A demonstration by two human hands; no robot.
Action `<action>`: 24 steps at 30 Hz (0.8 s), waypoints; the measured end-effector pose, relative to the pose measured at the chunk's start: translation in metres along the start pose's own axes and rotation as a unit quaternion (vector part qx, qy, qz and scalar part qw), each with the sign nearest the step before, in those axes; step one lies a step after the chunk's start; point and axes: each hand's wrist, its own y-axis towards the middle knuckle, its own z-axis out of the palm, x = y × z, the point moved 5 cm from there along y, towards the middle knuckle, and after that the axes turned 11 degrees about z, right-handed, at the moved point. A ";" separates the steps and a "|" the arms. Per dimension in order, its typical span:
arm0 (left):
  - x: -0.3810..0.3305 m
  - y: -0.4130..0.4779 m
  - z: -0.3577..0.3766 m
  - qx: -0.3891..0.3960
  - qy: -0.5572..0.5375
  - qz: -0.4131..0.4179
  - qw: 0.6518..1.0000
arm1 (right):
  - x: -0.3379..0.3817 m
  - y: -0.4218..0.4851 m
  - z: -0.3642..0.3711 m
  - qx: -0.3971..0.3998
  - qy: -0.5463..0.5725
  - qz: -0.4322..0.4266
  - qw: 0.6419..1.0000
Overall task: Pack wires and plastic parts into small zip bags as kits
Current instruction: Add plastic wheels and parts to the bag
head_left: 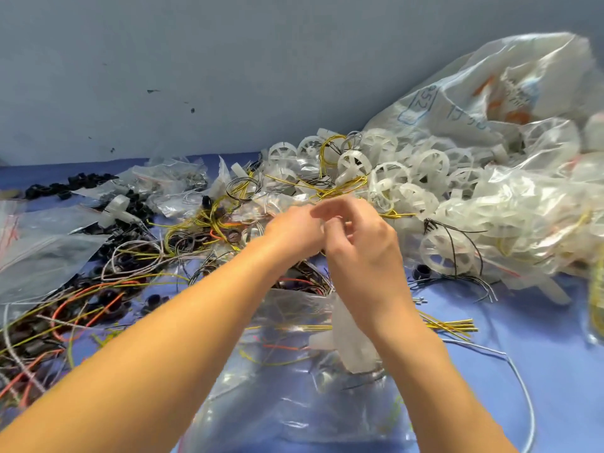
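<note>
Meeting over the middle of the blue table (539,338), both hands are raised above the clutter.

Materials: translucent white spoked wheels (428,165), hard and ribbed, heaped at right and spilling from a large crinkled sack (490,93) of thin printed film. Thin yellow wires (340,188) loop through the heap. An orange wire (81,295) and grey strands tangle lower left among dark ring-shaped parts. Small black rings (49,189) lie far left. Glossy zip bags (42,256) with red seal lines lie flat at left.

A clear zip bag (287,387) lies under the forearms, creased and shiny, with a milky white plastic part (353,344) and a few wires showing through it. Just right of it lies a straight bundle of yellow wire ends (454,325); a grey cable (523,380) curves off the bottom edge.

Hard to make out: motion blur smears the fingers. The sack's print is unreadable. The forearms cover part of the bag.

Hands: left hand (292,235) has its fingers curled toward the right. Right hand (366,253) has its fingers bent, tips meeting the left's. Something pale sits between them; cannot tell what, or whether either hand pinches it.
</note>
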 end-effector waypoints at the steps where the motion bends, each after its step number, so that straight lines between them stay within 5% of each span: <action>1: 0.003 0.009 0.006 -0.008 0.004 -0.025 1.000 | -0.003 0.003 -0.005 -0.006 0.007 0.011 1.000; 4: 0.015 0.026 0.016 -0.047 0.021 -0.092 0.994 | -0.013 0.011 -0.018 -0.015 0.047 0.049 0.998; 8: 0.013 0.025 0.016 -0.086 0.048 -0.073 0.992 | -0.016 0.015 -0.030 -0.030 0.077 0.064 0.994; 15: 0.029 -0.028 -0.036 -0.205 -0.152 -0.074 0.964 | -0.017 0.009 -0.036 -0.031 0.036 0.060 0.997; 17: 0.030 -0.057 -0.041 -0.224 -0.365 -0.086 0.900 | -0.013 0.004 -0.030 -0.002 0.059 0.074 0.995; 20: 0.020 -0.096 -0.034 -0.194 -0.656 -0.065 0.727 | -0.004 -0.005 -0.008 0.110 0.146 0.125 0.975; 24: 0.013 -0.134 -0.023 -0.168 -0.756 -0.012 0.632 | 0.010 -0.018 0.016 0.213 0.225 0.149 0.939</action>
